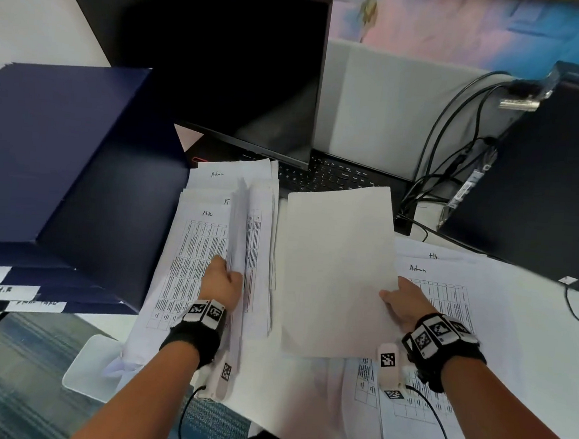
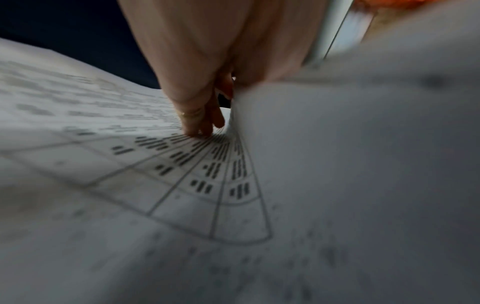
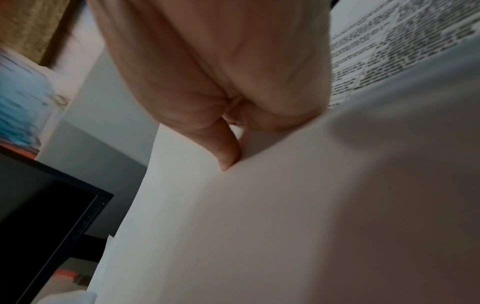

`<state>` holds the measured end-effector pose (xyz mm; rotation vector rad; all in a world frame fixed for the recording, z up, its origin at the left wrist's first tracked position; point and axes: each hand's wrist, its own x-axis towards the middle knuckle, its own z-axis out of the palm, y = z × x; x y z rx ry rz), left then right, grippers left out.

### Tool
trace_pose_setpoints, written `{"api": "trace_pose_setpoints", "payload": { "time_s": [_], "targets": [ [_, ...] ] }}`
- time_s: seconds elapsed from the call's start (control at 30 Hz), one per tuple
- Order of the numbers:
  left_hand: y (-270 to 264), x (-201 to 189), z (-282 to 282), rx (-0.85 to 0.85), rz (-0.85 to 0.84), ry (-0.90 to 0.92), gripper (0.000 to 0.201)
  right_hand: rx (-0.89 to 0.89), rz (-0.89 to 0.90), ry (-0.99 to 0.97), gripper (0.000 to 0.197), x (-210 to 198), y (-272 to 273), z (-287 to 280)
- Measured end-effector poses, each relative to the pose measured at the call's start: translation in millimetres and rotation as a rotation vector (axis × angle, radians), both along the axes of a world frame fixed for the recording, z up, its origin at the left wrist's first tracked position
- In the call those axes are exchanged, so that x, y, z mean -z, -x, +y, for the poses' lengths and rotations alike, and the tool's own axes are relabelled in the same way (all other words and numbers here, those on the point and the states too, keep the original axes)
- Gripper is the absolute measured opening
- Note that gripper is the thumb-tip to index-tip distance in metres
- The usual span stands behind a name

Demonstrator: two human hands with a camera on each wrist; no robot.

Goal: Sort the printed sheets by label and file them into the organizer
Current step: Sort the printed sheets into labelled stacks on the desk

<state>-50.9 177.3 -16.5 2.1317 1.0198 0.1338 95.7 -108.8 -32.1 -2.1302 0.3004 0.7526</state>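
A pile of printed sheets (image 1: 190,246) with handwritten labels "HR", "IT" and "Admin" lies mid-table. My left hand (image 1: 224,276) grips a bundle of lifted sheets (image 1: 241,223) standing on edge over that pile. In the left wrist view its fingers (image 2: 200,123) reach down onto a printed table. My right hand (image 1: 395,300) pinches the right edge of a sheet (image 1: 336,270) with its blank side up. The thumb (image 3: 228,152) presses on the sheet's white face (image 3: 285,226). The dark blue organizer (image 1: 62,169) stands at the left, with white labels (image 1: 5,291) reading "ADMIN" and "H.R".
More printed sheets labelled "Admin" (image 1: 447,299) and "HR" lie under my right hand. A dark monitor (image 1: 240,72) and a laptop keyboard (image 1: 335,178) sit behind the piles. A black computer tower (image 1: 531,174) with cables (image 1: 436,154) stands at the right. The table edge runs at the lower left.
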Motion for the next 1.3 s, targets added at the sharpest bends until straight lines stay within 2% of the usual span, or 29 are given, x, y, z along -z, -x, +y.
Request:
{"api": "trace_pose_setpoints", "payload": {
  "time_s": [0.07,0.13,0.2,0.27,0.3,0.4,0.43,0.47,0.6,0.7,0.77,0.83,0.9,1.0,1.1,1.3],
  "targets": [
    [6,-1,1,0.007,-0.077,0.007,0.024,0.029,0.003,-0.021,0.034,-1,0,3],
    [5,1,3,0.128,-0.084,-0.070,0.042,0.030,0.007,-0.025,0.032,4,-2,5],
    [-3,2,2,0.245,0.041,-0.160,0.037,0.043,0.017,-0.031,0.031,4,-2,7],
    [-13,0,-3,0.277,0.151,-0.205,0.027,0.051,0.020,-0.023,0.031,4,-2,9],
    [-18,-3,-8,0.269,0.199,-0.209,0.031,0.055,0.018,-0.017,0.031,6,-3,8],
    [-32,-2,-18,0.285,0.478,-0.265,0.083,0.049,0.016,-0.008,0.031,5,-2,8],
    [-36,0,-22,0.286,0.546,-0.289,0.095,0.041,0.022,-0.003,0.031,5,-1,8],
    [-39,3,-24,0.277,0.577,-0.308,0.098,0.031,0.025,0.004,0.031,4,-1,8],
    [-43,3,-27,0.245,0.580,-0.307,0.080,0.004,0.006,0.038,0.033,0,0,7],
    [-41,-6,-18,0.314,0.523,-0.300,0.059,-0.014,0.008,0.020,0.020,0,0,4],
    [-34,-9,-8,0.353,0.471,-0.270,0.041,-0.007,0.008,-0.005,0.014,11,-5,0],
    [-25,-8,2,0.373,0.391,-0.181,0.029,-0.020,0.001,-0.014,0.024,39,-17,-12],
    [-15,-6,11,0.377,0.331,-0.121,0.033,-0.031,0.003,-0.022,0.033,57,-25,-18],
    [-4,-4,20,0.357,0.259,-0.076,0.047,-0.015,0.010,-0.020,0.030,32,-14,-9],
    [6,-1,23,0.277,0.113,0.031,0.052,-0.007,0.021,-0.023,0.027,19,-7,-4],
    [17,0,27,0.125,-0.014,0.217,0.043,0.033,0.042,-0.060,0.027,11,-4,0]
  ]
}}
